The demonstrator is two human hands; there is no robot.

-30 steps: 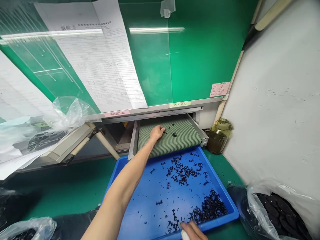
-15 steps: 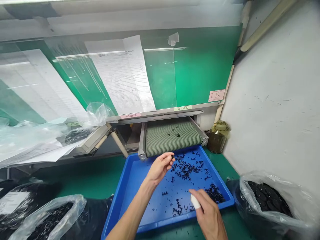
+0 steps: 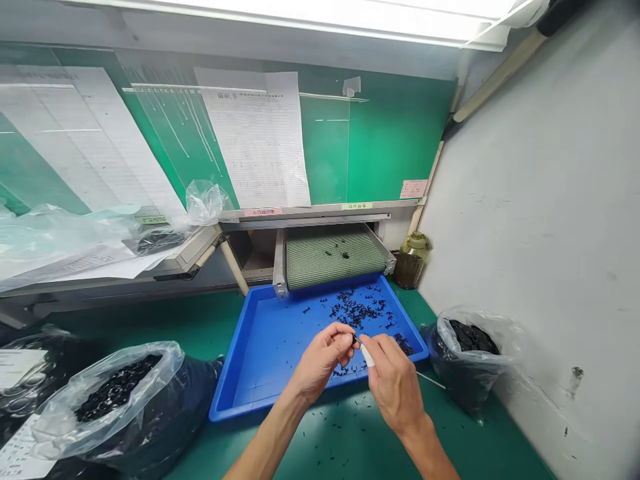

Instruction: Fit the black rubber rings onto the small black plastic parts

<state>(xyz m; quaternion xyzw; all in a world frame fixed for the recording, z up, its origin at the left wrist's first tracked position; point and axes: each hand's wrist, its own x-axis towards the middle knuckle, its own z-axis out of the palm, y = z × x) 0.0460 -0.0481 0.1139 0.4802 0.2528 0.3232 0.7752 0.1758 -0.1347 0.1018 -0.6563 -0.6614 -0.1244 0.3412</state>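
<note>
My left hand (image 3: 325,357) pinches a small black part (image 3: 355,339) between thumb and fingertips, over the near side of a blue tray (image 3: 265,333). Close against it, my right hand (image 3: 395,377) has its fingers drawn together at the same part. A white wrapping (image 3: 367,355) covers the right thumb. Many small black pieces (image 3: 357,310) lie scattered in the tray, mostly toward its far right. A denser heap (image 3: 403,344) sits in the right corner, partly behind my right hand.
A conveyor belt (image 3: 330,257) with a few black pieces ends above the tray's far edge. Open plastic bags of black parts stand left (image 3: 120,387) and right (image 3: 473,337). A jar (image 3: 413,260) stands by the wall. Loose bits dot the green table (image 3: 320,433).
My right hand has moved up and left from the tray's near right, and its fingers now meet the part in my left hand. The camera view has shifted.
</note>
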